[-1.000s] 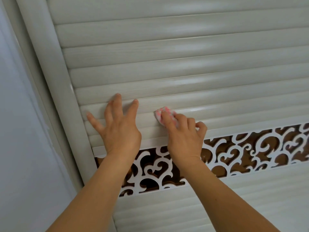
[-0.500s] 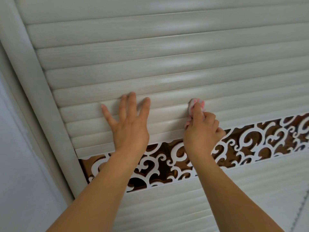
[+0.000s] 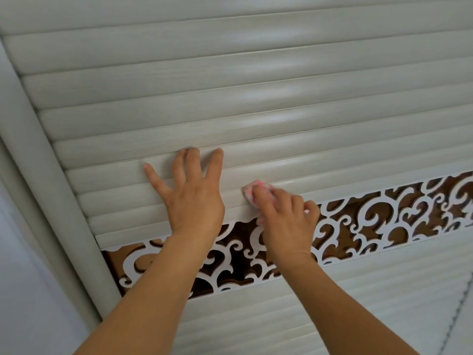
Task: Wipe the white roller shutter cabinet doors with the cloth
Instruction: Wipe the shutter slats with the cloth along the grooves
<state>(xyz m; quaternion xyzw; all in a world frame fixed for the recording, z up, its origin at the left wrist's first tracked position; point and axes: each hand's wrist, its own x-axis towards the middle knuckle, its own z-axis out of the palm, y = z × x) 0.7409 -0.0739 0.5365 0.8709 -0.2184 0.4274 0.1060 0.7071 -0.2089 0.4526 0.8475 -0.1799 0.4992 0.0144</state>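
two hands [image 3: 194, 201] [image 3: 286, 221], one cloth [image 3: 252, 189], one shutter door [image 3: 230, 98]

The white roller shutter door [image 3: 256, 103] fills the view, its rounded horizontal slats running from a thick white frame post [image 3: 43, 175] on the left. Flat against the lower slats lies the left hand [image 3: 190, 198], fingers spread and straight. Just beside it the right hand [image 3: 286, 221] presses a pink cloth [image 3: 252, 189] onto a slat, above the white scrollwork band [image 3: 384, 216].
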